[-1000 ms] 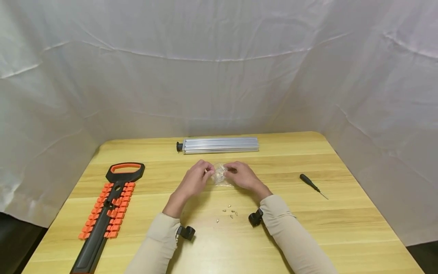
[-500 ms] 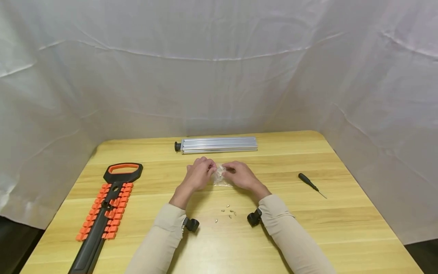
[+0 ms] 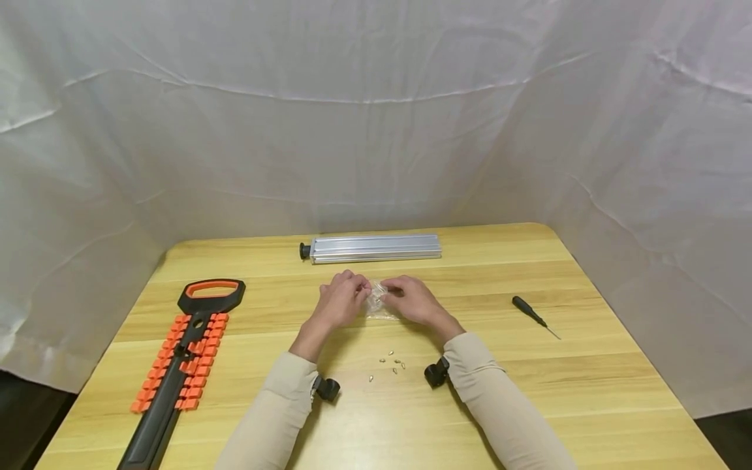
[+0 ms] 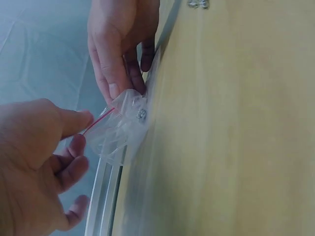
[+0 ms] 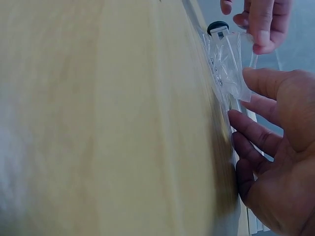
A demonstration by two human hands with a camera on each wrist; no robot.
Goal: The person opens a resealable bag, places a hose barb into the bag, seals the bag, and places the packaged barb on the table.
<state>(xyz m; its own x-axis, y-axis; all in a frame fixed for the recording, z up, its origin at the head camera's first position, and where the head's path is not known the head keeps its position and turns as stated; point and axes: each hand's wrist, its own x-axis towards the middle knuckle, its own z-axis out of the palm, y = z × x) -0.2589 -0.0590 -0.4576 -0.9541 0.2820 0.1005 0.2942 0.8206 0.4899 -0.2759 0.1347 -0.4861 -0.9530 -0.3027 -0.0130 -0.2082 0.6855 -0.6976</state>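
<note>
A clear plastic zip bag (image 3: pixel 378 305) with a red seal line lies between both hands above the middle of the table. My left hand (image 3: pixel 341 300) pinches its edge by the red line between thumb and index finger, as the left wrist view shows. On the opposite side, my right hand (image 3: pixel 414 301) pinches the bag with thumb and index finger, the other fingers loosely bent. A small shiny metal piece (image 4: pixel 141 114) shows inside the bag. Several small metal pieces, perhaps screws (image 3: pixel 371 378), lie loose on the table between the forearms.
Behind the hands lies a silver aluminium profile (image 3: pixel 376 248) with a black knob (image 3: pixel 304 251). A black screwdriver (image 3: pixel 529 309) is at the right. To the left sits a black rack (image 3: pixel 196 329) with orange clips (image 3: pixel 202 370). White cloth (image 3: pixel 364 150) encloses the table's back and sides.
My left hand and forearm have shifted slightly to the right, the hand closer over the bag. The right hand keeps its hold. The head view has drifted a little.
</note>
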